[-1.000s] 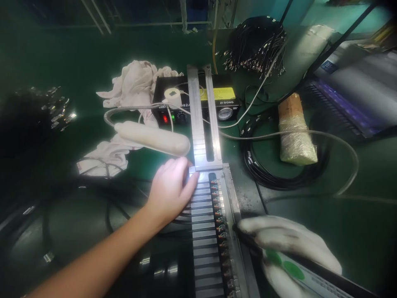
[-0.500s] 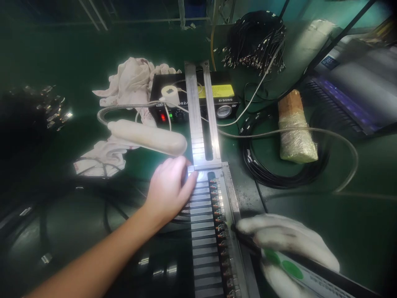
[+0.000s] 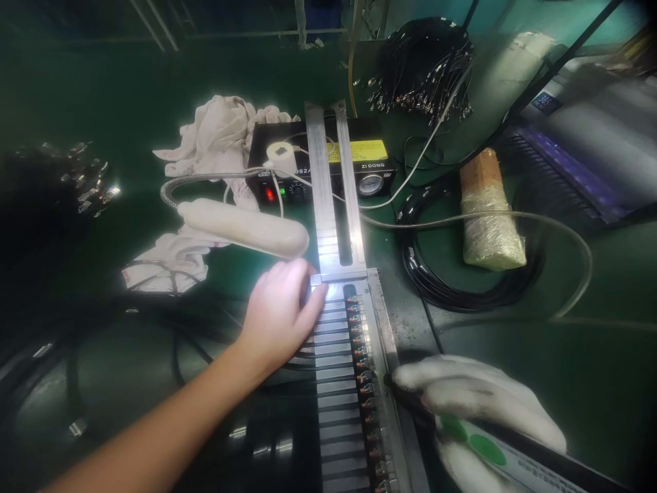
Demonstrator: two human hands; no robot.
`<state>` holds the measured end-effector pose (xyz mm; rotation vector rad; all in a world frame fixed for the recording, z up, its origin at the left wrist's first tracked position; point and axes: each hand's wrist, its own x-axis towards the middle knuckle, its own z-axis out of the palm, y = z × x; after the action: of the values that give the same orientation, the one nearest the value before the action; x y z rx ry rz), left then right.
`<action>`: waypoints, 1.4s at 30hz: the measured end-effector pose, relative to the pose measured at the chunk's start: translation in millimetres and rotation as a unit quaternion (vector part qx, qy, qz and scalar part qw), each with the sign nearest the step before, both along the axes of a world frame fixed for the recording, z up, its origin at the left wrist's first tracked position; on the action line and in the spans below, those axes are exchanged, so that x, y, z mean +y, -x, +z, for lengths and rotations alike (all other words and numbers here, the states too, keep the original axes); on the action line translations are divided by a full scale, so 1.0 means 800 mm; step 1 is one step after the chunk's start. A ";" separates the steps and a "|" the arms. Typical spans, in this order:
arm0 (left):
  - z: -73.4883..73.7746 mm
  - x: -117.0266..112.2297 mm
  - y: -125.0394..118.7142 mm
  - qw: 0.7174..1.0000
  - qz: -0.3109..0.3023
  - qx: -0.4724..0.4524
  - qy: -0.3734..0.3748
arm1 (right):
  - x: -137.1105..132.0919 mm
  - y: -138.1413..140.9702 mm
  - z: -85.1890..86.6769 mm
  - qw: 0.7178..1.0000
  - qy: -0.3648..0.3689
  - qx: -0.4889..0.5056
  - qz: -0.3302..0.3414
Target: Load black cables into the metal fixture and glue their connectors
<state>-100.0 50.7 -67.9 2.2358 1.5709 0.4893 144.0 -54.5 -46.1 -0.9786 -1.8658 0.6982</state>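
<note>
Resting left hand (image 3: 280,315) on slotted fixture (image 3: 333,383) at six o'clock; clasping pen (image 3: 405,398) in gloved right hand (image 3: 477,404), four o'clock.

A long slotted metal fixture (image 3: 328,205) lies down the middle of the green bench (image 3: 564,342), its far end over a black control box (image 3: 369,154). Left of it lies a crumpled white cloth (image 3: 220,130). To the right are a black cable coil (image 3: 452,296) and a wrapped block (image 3: 487,226).
</note>
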 end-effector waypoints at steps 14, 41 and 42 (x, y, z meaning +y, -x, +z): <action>0.001 0.000 -0.002 1.000 -0.001 0.007 -0.008 | 0.001 0.000 0.002 1.000 0.012 -0.006 0.005; -0.001 0.001 -0.002 1.000 -0.001 0.012 -0.003 | -0.015 0.008 0.000 1.000 -0.007 0.005 -0.023; -0.001 0.001 -0.002 1.000 -0.001 0.011 -0.004 | -0.014 0.009 0.000 1.000 -0.001 0.008 -0.028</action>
<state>-98.7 51.3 -69.0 2.2559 1.5792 0.4724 137.2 -66.1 -46.4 -1.0165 -1.8175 0.6698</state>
